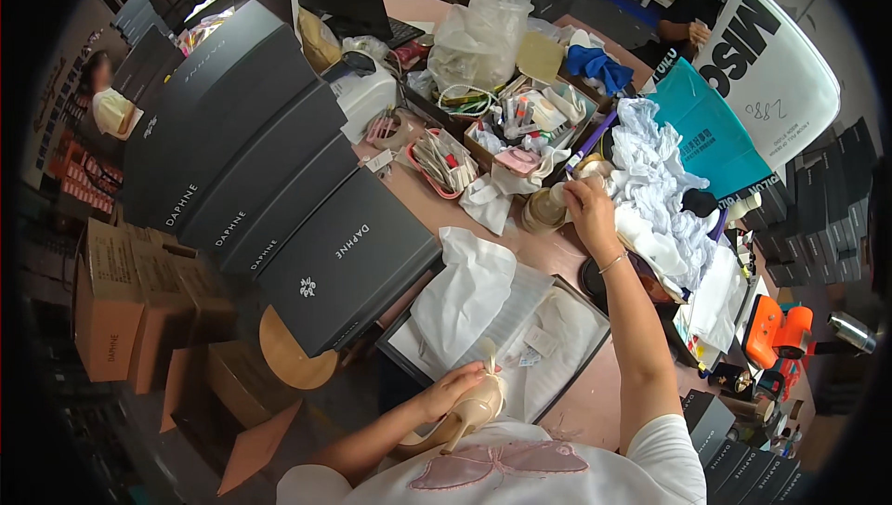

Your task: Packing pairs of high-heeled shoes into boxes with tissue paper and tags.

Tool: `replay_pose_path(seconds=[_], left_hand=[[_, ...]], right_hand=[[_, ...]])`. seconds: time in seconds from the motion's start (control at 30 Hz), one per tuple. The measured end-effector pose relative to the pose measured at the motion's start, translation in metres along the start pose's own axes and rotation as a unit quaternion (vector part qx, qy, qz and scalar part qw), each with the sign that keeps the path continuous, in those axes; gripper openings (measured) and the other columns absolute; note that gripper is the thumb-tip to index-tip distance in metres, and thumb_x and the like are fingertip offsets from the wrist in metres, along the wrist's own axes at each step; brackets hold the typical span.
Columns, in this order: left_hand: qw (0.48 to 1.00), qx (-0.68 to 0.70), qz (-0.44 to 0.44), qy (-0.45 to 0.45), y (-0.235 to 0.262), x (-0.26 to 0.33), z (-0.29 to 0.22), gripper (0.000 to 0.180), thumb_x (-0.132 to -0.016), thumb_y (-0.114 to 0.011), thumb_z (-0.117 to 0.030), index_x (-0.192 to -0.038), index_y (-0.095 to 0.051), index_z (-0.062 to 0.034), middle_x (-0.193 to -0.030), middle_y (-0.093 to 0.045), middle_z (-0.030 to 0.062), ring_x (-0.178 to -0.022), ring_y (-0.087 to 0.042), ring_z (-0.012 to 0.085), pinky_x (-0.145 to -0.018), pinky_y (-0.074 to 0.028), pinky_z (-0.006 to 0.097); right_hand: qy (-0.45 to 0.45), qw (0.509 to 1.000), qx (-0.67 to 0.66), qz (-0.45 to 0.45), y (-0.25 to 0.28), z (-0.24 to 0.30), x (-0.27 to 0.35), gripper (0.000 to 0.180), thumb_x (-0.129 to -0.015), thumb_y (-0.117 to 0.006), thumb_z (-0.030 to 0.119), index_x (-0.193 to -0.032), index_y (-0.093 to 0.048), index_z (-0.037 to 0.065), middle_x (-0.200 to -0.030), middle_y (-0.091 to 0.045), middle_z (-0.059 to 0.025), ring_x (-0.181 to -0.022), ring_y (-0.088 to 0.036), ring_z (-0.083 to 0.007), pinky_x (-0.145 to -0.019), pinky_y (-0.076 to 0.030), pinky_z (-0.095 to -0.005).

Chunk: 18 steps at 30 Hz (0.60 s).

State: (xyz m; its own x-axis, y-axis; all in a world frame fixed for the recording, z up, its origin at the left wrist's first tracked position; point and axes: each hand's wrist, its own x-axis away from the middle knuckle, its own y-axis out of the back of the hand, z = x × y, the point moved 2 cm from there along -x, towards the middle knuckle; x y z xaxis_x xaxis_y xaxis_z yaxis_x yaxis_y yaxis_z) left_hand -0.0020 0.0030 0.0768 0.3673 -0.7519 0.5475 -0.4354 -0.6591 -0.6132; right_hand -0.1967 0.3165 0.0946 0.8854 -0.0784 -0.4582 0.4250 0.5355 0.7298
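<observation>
Close to my body, my left hand point(455, 389) is closed around a beige high-heeled shoe point(481, 405); its thin heel points toward me. A pale ribbon-like strip stands up at the fingers. My right arm stretches across the table, and the fingers of my right hand point(590, 209) pinch the whitish top of a small amber-tinted jar point(542, 211). Just beyond my left hand lies an open dark shoebox point(578, 356), lined with white tissue paper point(465, 282) and a foam sheet, with a small tag inside.
Dark shoeboxes point(348, 259) are stacked at the left, above cardboard cartons point(111, 301). Crumpled white cloths point(650, 189) are heaped right of my right hand. A pink basket point(444, 163) and a box of small supplies stand farther back. An orange tool point(776, 327) lies at right.
</observation>
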Motion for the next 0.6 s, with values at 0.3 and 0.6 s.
replay_pose_path(seconds=[0.3, 0.6], left_hand=[[1.0, -0.01, 0.003, -0.008, 0.005, 0.005, -0.005, 0.042, -0.101, -0.034, -0.027, -0.135, -0.04, -0.0021, -0.11, -0.059, 0.0083, -0.098, -0.058, 0.0117, -0.087, -0.047, 0.026], [0.998, -0.016, 0.051, -0.03, 0.0, 0.017, -0.021, 0.048, -0.101, -0.038, -0.031, -0.14, -0.034, -0.0026, -0.117, -0.055, 0.0091, -0.104, -0.055, 0.0127, -0.089, -0.045, 0.026]], right_hand=[[0.018, 0.999, 0.005, -0.029, -0.021, 0.002, 0.03, 0.034, -0.076, -0.074, 0.014, -0.106, -0.061, 0.008, -0.113, -0.056, -0.0135, -0.097, -0.058, -0.0336, -0.08, -0.05, -0.0404], [-0.083, 0.987, -0.065, -0.122, -0.004, -0.018, 0.033, 0.039, -0.076, -0.071, 0.004, -0.109, -0.05, 0.0, -0.111, -0.055, -0.0197, -0.103, -0.055, -0.0359, -0.091, -0.044, -0.0383]])
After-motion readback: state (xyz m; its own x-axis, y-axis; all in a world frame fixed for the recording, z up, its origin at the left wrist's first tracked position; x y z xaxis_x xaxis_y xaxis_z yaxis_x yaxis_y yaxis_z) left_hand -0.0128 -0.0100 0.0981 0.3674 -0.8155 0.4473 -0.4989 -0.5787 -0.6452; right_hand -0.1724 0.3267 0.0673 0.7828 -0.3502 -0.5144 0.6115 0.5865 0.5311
